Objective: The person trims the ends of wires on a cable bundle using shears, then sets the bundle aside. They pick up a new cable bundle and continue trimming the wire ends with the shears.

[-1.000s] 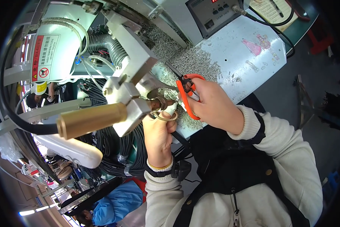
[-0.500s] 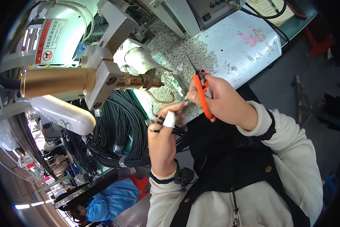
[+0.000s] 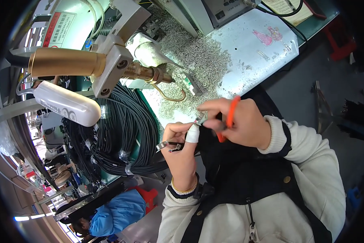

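One orange-handled tool (image 3: 232,112) is gripped by the right of two hands (image 3: 249,123), the left (image 3: 182,154) pinching one small metallic piece (image 3: 200,118).

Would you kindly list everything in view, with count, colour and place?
orange-handled tool: one, orange, in right hand
small connectors: at least two, metallic and black, at left hand
loose metal pieces: too many to count, silvery, on worktop
worktop: one, whitish, upper centre
cables: many, black, coiled left of left hand
brass-toned cylinder: one, gold, upper left
rounded bar: one, white, below cylinder
control box: one, grey, top centre-right
paper pad: one, yellowish, top right
co-worker: one, blue clothing, lower left
left hand: one, white wrap, centre
right hand: one, bare, centre-right
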A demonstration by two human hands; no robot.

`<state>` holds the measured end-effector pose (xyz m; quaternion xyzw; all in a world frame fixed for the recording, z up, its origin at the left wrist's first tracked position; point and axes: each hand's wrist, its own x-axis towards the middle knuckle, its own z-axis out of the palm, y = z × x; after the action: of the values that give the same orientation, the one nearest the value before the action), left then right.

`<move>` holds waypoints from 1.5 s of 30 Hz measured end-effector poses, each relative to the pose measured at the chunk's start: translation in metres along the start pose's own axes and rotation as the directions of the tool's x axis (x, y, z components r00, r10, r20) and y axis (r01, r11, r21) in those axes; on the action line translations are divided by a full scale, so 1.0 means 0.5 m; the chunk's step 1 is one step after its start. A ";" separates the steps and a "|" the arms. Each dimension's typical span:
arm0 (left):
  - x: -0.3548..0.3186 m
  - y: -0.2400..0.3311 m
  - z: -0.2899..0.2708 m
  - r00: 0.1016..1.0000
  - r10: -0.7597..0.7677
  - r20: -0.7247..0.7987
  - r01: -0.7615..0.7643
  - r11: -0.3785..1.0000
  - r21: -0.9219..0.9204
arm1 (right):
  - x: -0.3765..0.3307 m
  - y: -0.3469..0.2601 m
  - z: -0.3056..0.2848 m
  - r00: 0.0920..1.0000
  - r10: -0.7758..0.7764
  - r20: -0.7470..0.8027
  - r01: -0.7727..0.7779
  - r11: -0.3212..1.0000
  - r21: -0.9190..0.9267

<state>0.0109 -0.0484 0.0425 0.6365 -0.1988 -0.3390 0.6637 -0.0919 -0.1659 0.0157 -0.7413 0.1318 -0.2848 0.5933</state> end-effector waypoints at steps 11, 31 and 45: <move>-0.004 -0.010 0.023 0.930 0.367 -0.039 -0.328 0.870 0.369 | 0.005 -0.011 0.013 0.960 0.278 0.029 -0.272 0.905 0.327; 0.005 0.003 0.005 0.983 0.151 -0.100 -0.146 0.988 0.057 | -0.001 -0.021 0.004 0.986 0.127 0.107 -0.088 0.947 -0.308; 0.117 0.001 -0.022 0.961 -0.223 0.162 0.262 0.924 -0.279 | 0.023 -0.001 0.013 0.907 0.419 0.038 -0.399 0.827 0.396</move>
<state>0.0589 -0.0818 0.0320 0.5261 -0.1069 -0.4844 0.6907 -0.0791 -0.1668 0.0186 -0.5535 0.2422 -0.1905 0.7738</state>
